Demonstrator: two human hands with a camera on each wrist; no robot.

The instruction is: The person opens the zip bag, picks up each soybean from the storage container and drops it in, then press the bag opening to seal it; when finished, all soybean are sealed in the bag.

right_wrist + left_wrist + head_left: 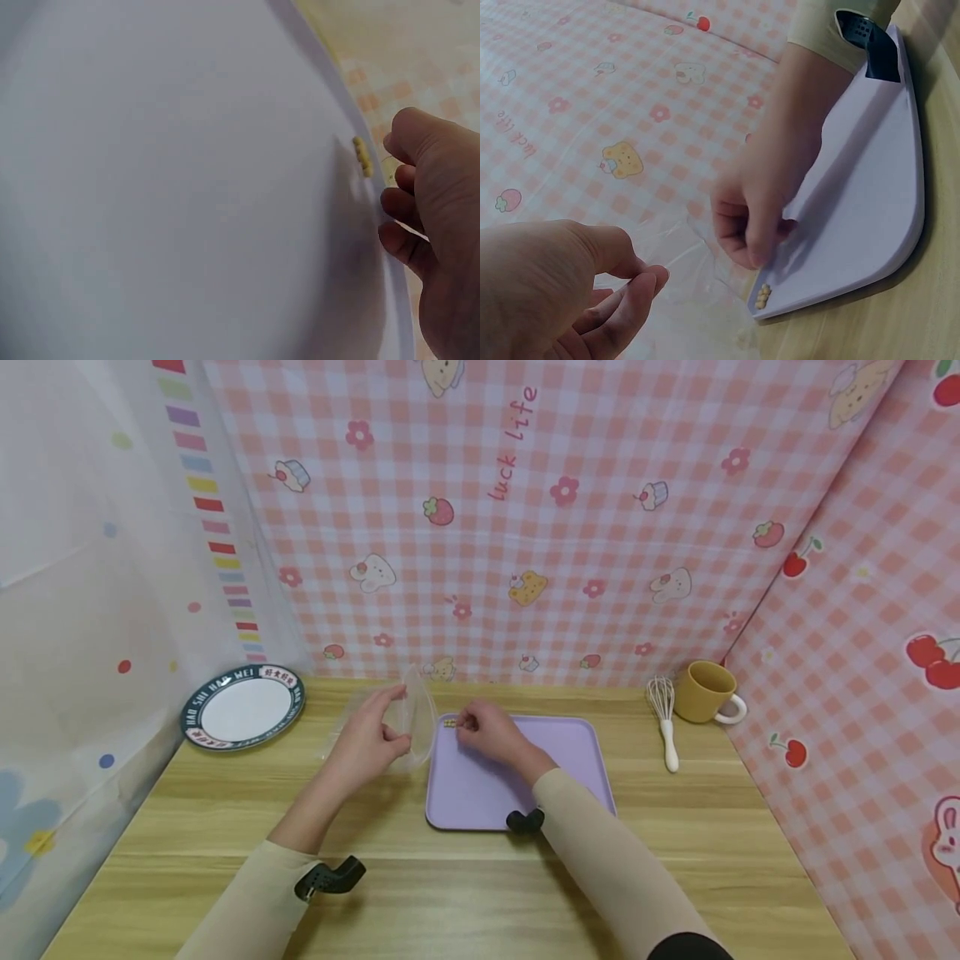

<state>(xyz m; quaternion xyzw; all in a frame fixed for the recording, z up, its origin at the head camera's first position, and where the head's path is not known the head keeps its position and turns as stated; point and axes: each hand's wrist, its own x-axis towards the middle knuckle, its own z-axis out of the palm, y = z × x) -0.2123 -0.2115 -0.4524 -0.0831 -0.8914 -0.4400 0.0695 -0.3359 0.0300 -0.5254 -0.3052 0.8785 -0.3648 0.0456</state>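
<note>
My left hand (pixel 367 735) pinches a clear plastic bag (pixel 422 718) between thumb and fingers, left of a lilac tray (pixel 487 814). In the left wrist view, the thin film of the bag (pixel 682 262) spreads out beyond the fingertips. Over the tray's far left corner hovers my right hand (pixel 491 731), its fingers curled. Right beside its fingertips, a small cluster of yellowish beans (pixel 363 157) lies along the tray's edge. The right wrist view shows that hand (pixel 442 202) just beyond the rim; whether its fingertips hold a bean cannot be made out.
A white plate with a dark lettered rim (pixel 243 706) stands at the back left. At the back right are a whisk with a white handle (pixel 667 735) and a mustard mug (pixel 703 693) with a white handle. Checked pink cloth (pixel 480 543) hangs behind the wooden table (pixel 435 893).
</note>
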